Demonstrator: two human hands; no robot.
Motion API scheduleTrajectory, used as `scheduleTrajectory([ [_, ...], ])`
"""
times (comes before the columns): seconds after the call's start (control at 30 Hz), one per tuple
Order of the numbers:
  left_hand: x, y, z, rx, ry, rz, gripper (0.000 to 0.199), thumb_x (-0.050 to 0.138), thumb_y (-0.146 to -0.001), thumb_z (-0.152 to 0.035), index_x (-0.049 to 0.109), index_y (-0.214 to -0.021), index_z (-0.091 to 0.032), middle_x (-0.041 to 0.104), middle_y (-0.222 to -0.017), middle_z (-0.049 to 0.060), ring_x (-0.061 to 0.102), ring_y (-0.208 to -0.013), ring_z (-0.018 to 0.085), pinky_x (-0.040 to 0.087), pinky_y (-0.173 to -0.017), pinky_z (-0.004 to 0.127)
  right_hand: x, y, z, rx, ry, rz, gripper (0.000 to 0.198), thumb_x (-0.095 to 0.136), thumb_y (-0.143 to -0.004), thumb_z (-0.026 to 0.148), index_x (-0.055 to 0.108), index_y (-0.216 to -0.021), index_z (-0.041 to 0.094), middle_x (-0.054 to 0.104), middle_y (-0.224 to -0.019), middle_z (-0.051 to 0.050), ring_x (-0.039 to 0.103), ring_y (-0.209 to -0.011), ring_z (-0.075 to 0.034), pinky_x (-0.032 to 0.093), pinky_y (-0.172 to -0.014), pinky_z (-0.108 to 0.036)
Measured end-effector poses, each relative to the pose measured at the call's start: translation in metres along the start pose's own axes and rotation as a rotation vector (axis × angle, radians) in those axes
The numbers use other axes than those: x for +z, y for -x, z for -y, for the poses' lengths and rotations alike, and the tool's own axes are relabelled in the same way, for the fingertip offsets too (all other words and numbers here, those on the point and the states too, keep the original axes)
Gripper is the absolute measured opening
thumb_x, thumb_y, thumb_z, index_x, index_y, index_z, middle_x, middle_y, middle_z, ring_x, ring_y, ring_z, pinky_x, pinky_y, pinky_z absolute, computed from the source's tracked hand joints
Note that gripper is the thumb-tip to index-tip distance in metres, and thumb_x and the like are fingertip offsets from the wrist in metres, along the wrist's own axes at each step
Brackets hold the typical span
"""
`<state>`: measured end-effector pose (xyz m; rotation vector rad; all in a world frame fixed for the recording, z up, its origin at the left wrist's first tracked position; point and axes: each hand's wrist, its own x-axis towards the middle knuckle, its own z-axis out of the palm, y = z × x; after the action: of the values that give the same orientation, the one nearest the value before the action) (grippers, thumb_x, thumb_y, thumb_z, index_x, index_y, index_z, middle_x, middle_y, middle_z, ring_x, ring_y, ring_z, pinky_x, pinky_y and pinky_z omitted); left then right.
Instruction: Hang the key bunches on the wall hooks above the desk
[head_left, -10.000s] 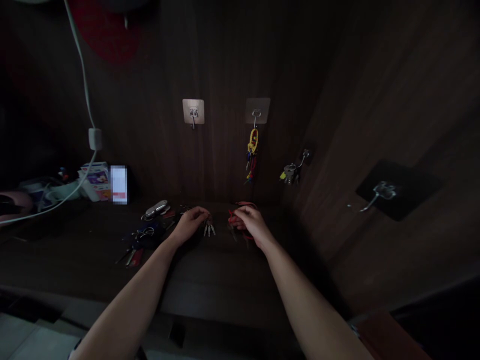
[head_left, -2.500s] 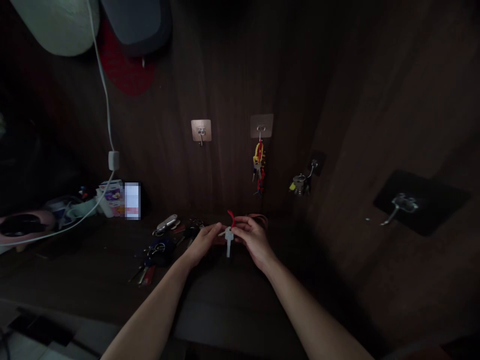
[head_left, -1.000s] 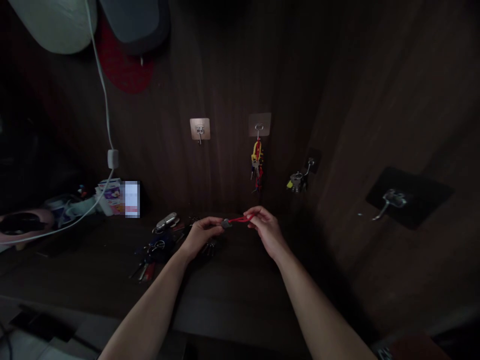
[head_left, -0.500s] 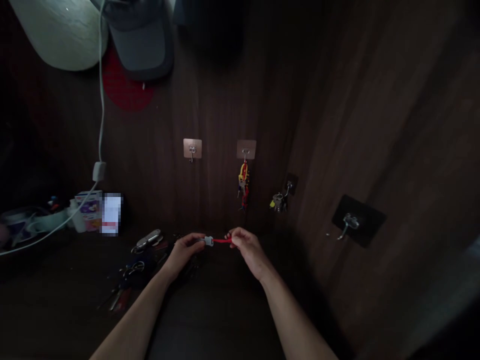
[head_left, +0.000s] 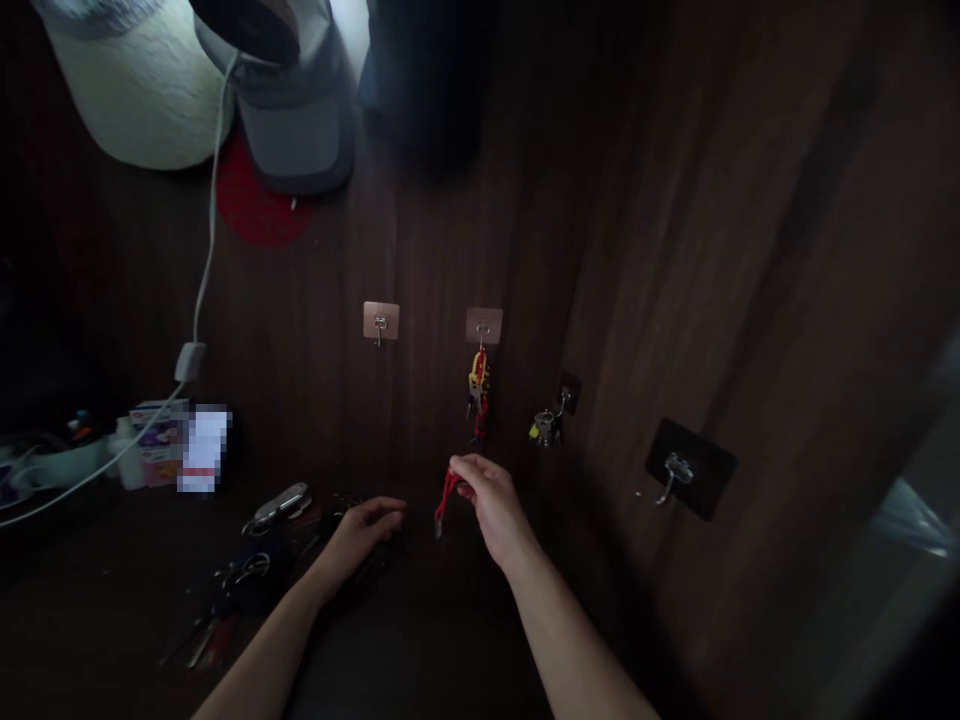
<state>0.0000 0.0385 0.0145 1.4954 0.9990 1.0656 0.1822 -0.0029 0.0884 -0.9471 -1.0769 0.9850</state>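
My right hand [head_left: 491,505] pinches a red cord [head_left: 448,490] between thumb and fingers. From the cord's lower end a small key [head_left: 439,527] dangles, dim and a little blurred. Left of it, my left hand [head_left: 366,532] is open, apart from the cord, with nothing between its fingers. Straight ahead, a bunch of keys with yellow and red cords [head_left: 478,380] hangs from a pinkish adhesive hook [head_left: 484,326]. Another bunch of keys with a yellow tag [head_left: 544,428] hangs on a dark hook [head_left: 568,394] further right.
A bare pinkish hook [head_left: 381,322] and a black-backed hook [head_left: 679,470] are on the wood panels. A silver pocketknife [head_left: 279,508] and several keys [head_left: 251,568] lie at left. Caps [head_left: 292,130] hang above a white cable [head_left: 213,220]; small boxes [head_left: 161,440] stand far left.
My left hand has let go of the grey-headed key, which now hangs by the red cord from my right hand. The view has tilted slightly upward.
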Motion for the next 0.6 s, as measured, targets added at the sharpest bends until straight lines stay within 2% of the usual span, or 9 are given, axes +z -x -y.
scheduleTrajectory([
  [0.13, 0.000, 0.001, -0.001, -0.017, 0.007, 0.008, 0.039, 0.067, -0.065, -0.046, 0.067, -0.092, -0.018, 0.067, -0.083, 0.003, 0.058, -0.079, 0.017, 0.043, -0.072, 0.027, -0.004, -0.007, 0.015, -0.011, -0.042, -0.063, 0.026, 0.071, -0.060, 0.045, 0.065, -0.064, 0.019, 0.061, -0.064, 0.000, 0.049, -0.060, -0.012, 0.036, -0.055, -0.024],
  [0.33, -0.001, 0.001, 0.001, -0.017, 0.018, 0.032, 0.042, 0.067, -0.064, -0.048, 0.067, -0.094, -0.018, 0.066, -0.085, 0.004, 0.059, -0.081, 0.018, 0.044, -0.076, 0.030, -0.013, -0.027, 0.043, -0.172, -0.082, -0.266, 0.024, 0.073, -0.057, 0.042, 0.068, -0.066, 0.020, 0.060, -0.060, 0.003, 0.050, -0.056, -0.009, 0.034, -0.053, -0.022],
  [0.47, 0.000, 0.003, -0.003, -0.040, 0.010, 0.029, 0.043, 0.067, -0.063, -0.047, 0.066, -0.094, -0.017, 0.066, -0.082, 0.003, 0.059, -0.081, 0.018, 0.043, -0.077, 0.030, -0.014, -0.047, 0.059, -0.284, -0.099, -0.306, 0.027, 0.065, -0.064, 0.042, 0.070, -0.080, 0.021, 0.068, -0.078, -0.001, 0.058, -0.067, -0.013, 0.038, -0.055, -0.023],
  [0.6, 0.001, 0.004, -0.006, -0.072, 0.031, 0.032, 0.042, 0.067, -0.063, -0.045, 0.065, -0.095, -0.018, 0.066, -0.083, 0.003, 0.058, -0.081, 0.017, 0.042, -0.077, 0.029, -0.012, -0.072, 0.066, -0.410, 0.054, -0.293, 0.031, 0.057, -0.068, 0.032, 0.068, -0.095, 0.022, 0.069, -0.091, -0.003, 0.061, -0.077, -0.015, 0.042, -0.061, -0.025],
])
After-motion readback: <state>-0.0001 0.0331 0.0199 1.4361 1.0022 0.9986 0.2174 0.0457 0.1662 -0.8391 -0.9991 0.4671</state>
